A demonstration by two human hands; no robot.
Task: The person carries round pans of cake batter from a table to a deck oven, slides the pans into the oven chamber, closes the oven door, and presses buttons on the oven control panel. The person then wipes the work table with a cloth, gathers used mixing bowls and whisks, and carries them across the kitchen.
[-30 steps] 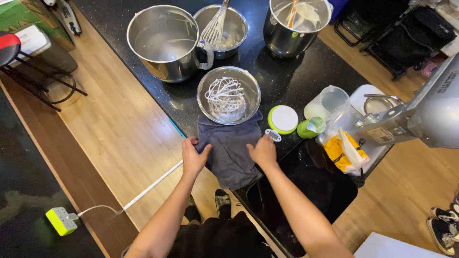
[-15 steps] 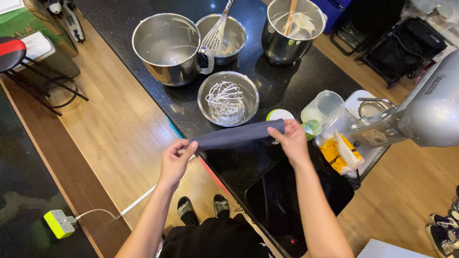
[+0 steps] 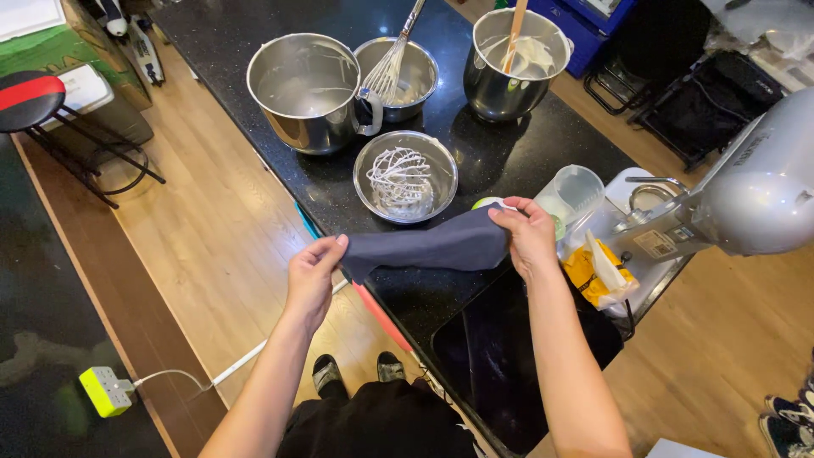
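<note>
A dark grey-blue fabric cloth (image 3: 428, 245) is held lifted off the black speckled stone countertop (image 3: 254, 34), stretched between both hands; it has not been laid back down or put to any surface. The left hand (image 3: 312, 276) is pinched shut on the cloth's end at about eight o'clock, the right hand (image 3: 527, 239) clamped on the other end at about three o'clock. A small steel bowl holding a wire whisk attachment (image 3: 405, 176) stands at twelve o'clock of the cloth, just beyond it.
</note>
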